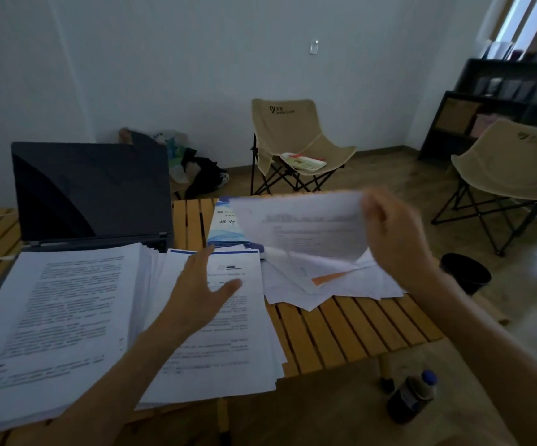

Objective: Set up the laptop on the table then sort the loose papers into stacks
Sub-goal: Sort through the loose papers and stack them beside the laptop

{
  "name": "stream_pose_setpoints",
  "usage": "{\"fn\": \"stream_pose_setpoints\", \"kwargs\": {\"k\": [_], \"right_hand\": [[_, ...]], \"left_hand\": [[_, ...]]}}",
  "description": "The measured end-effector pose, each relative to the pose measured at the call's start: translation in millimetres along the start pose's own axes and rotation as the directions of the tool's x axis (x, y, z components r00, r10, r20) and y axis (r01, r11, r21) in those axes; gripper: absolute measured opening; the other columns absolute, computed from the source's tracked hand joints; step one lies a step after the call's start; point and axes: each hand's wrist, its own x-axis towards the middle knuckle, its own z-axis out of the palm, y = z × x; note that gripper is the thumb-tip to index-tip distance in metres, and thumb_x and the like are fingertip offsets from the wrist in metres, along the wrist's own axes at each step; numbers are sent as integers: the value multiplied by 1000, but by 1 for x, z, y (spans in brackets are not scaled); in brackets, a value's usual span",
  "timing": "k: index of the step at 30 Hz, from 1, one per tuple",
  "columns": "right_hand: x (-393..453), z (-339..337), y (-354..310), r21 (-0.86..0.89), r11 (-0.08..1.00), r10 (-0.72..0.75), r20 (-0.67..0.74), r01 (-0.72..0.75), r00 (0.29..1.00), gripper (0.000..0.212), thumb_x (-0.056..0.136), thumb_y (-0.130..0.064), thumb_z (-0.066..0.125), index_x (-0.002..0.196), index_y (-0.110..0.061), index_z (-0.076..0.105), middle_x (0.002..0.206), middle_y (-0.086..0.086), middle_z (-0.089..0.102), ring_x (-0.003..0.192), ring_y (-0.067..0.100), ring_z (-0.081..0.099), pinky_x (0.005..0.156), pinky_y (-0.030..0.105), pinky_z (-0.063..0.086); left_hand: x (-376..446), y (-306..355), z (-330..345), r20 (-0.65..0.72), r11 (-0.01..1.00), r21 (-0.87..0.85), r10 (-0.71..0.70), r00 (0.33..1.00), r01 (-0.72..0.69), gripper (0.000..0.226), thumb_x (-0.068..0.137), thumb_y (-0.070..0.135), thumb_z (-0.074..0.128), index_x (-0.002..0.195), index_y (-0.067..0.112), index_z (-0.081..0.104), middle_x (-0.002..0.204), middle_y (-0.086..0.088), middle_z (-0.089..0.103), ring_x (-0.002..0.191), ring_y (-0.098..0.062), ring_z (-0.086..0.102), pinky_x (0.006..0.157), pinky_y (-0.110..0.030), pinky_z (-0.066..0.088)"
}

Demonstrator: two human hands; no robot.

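- Slatted wooden tabletop (pixel 341 329) carrying everything; bare slats showing only at the right front.
- Laptop (pixel 90 191) standing open at the back left, screen dark, so setup judged done as far as placement goes; powered on or not, cannot tell.
- Tall printed stack (pixel 54 317) at the front left, apparently lying over the laptop's base, edges fairly square; judged 1 finished or growing stack.
- Second stack (pixel 228 333) just right of it, blue-edged sheet on top, lower sheets fanned out at the right edge; likely needs squaring.
- Loose pile (pixel 331 281) at the right rear, sheets crossed at all angles, 1 with an orange patch; clearly unsorted, the main work left.
- Blue-and-white booklet (pixel 225 225) lying behind the second stack, partly under the lifted sheet.
- Single sheet (pixel 309 226) raised above the loose pile, pinched at its right edge by the right hand (pixel 395 233), fingers curled on it.
- Left hand (pixel 201 291) hovering open over the second stack, fingers straight, gripping nothing; contact with the paper not clear.
- Overall judgement: sorting roughly midway, 2 stacks formed, 1 sheet in transit, a scattered remainder to go.
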Motion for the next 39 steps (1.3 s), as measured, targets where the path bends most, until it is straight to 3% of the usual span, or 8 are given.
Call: {"fn": "stream_pose_setpoints", "kwargs": {"k": [5,14,20,22,27,31,35,39], "right_hand": [[47,-27,-19,226,969,107,0,-105,994,29,105,-17,42,78,-12,52,72,-1,51,60,6,46,54,15,36],[47,72,55,161,813,480,357,-559,801,19,97,-19,52,96,-15,71,93,4,73,88,23,71,74,34,58],[-11,143,88,-204,810,562,538,-549,628,64,88,-52,66,138,-14,52,141,0,52,115,22,58,97,32,49],[-16,158,91,-380,853,520,562,-358,644,76,82,-68,61,136,-16,49,138,3,52,117,23,55,99,41,47],[-19,168,84,-538,842,401,573,-41,714,50,99,-56,40,123,-14,52,125,10,56,115,29,53,98,44,41],[-28,170,84,-523,852,313,543,21,779,31,105,-33,35,110,-13,57,112,8,63,100,25,60,89,38,49],[-27,166,79,-590,805,329,537,67,777,15,101,-12,45,105,-9,58,106,8,66,92,22,65,72,26,44],[-15,145,62,-617,785,319,479,55,818,3,99,-17,53,98,-15,54,97,5,67,75,18,59,66,26,40]], "left_hand": [[-7,34,-20,56,879,-459,172,983,-128,31,92,30,64,122,34,57,117,14,67,104,-4,65,80,-23,57],[-9,-28,-50,32,931,-166,-323,946,324,14,98,9,48,100,8,62,106,-13,65,88,-26,62,84,-41,50],[-24,-60,-52,186,863,319,-461,868,391,27,100,11,40,124,1,46,126,-19,53,93,-19,46,75,-28,37],[-27,-57,-52,216,852,379,-461,861,362,19,100,12,40,116,4,43,119,-18,55,86,-17,49,67,-26,39],[-32,-47,-47,190,784,550,-454,871,288,53,100,28,45,142,4,23,121,-15,54,88,-18,51,72,-26,43],[-39,-27,-37,58,589,802,-232,971,93,63,96,50,42,146,17,23,131,-7,45,116,-21,48,93,-35,40],[-37,-15,-13,267,760,641,-89,960,-108,57,97,51,40,147,26,29,149,2,34,132,-18,37,108,-37,32],[-43,-17,6,412,738,645,-119,903,-197,56,98,51,37,147,25,29,152,1,31,135,-19,32,110,-36,29]]}}
